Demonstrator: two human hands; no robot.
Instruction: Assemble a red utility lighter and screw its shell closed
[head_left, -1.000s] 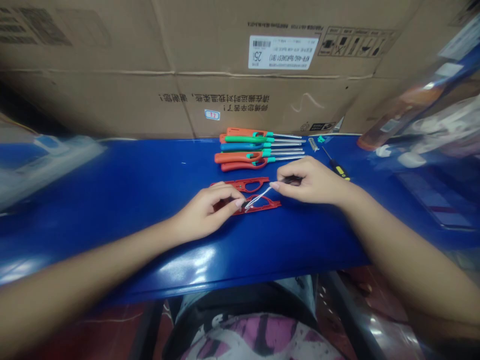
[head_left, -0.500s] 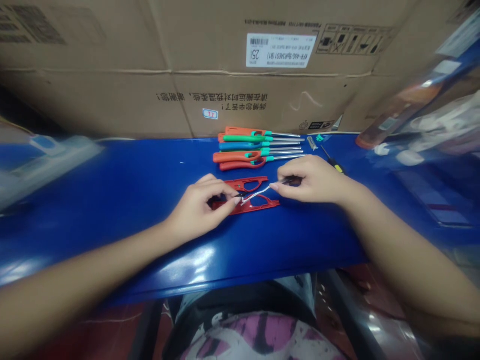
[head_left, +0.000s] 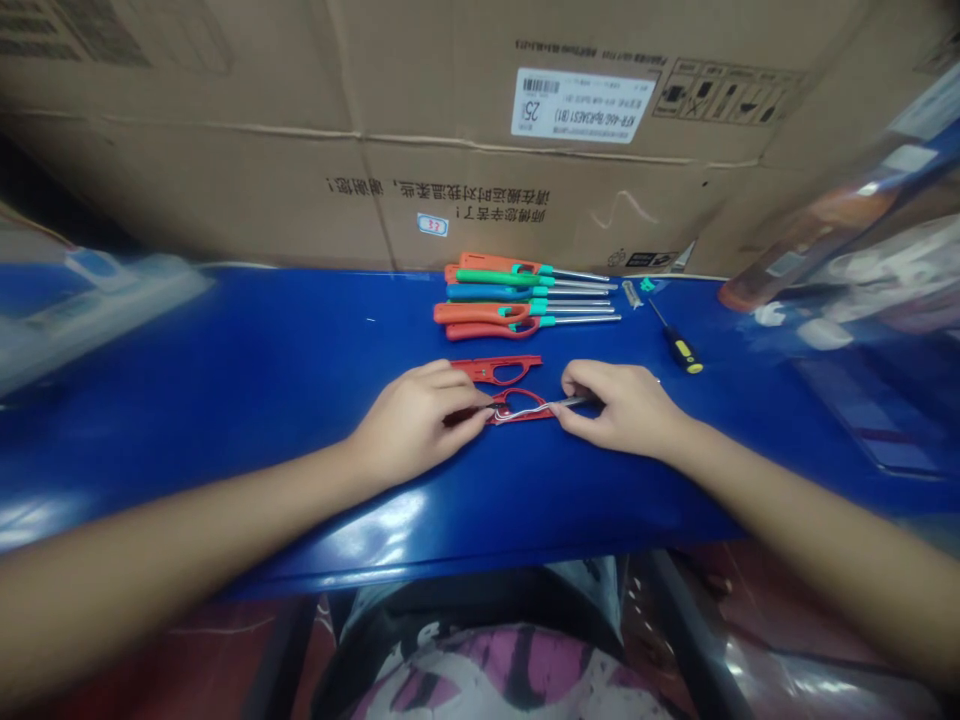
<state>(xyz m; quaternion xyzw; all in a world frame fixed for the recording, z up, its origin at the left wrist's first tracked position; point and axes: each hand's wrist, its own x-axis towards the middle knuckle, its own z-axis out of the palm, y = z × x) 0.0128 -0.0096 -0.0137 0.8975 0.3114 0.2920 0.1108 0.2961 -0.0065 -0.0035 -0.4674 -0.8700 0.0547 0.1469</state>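
Observation:
My left hand (head_left: 427, 415) pinches a small black part at the handle end of a red lighter shell half (head_left: 529, 413) on the blue table. From there a thin white wire (head_left: 525, 411) runs across the shell to my right hand (head_left: 626, 405). Between my right thumb and forefinger is a metal lighter tube (head_left: 576, 401), its far end hidden by the hand. A second red shell half (head_left: 506, 371) lies just behind, partly covered by my left fingers.
Several assembled lighters (head_left: 495, 295) lie in a stack by the cardboard box (head_left: 262, 200). A yellow-black screwdriver (head_left: 684, 352) is at right, near a small metal clip (head_left: 631, 294) and a turquoise piece (head_left: 647, 285). An orange bottle (head_left: 795, 245) stands far right.
My right hand has come down and nearer, bringing the tube level with the front shell half. The wire now lies lower over that shell. The screwdriver has come fully into sight.

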